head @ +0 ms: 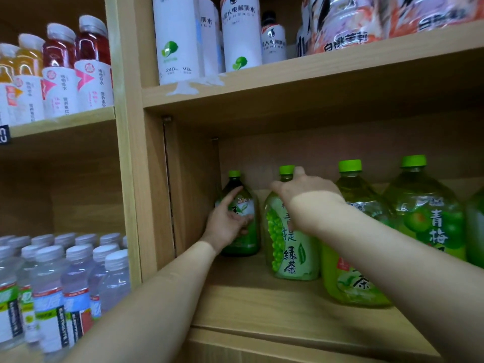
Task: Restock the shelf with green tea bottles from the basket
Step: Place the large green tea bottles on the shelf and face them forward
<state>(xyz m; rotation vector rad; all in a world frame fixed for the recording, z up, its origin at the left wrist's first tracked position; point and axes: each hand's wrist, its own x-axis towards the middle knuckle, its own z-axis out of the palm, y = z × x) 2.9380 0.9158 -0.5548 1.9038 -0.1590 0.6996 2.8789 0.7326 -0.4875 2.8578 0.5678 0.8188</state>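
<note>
Left hand [230, 222] was wrapped round the dark green-capped plastic tea bottle [242, 216] at the back-left of the light wooden shelf [275, 305]. Right hand [305, 186] was laid on the shoulder of the pale green grape-label tea bottle [290, 239] beside it; closure probably loose, partly hidden. Both bottles stood upright, long axis vertical, caps up. Risk: a push high on the neck could tip a bottle into its neighbours.
</note>
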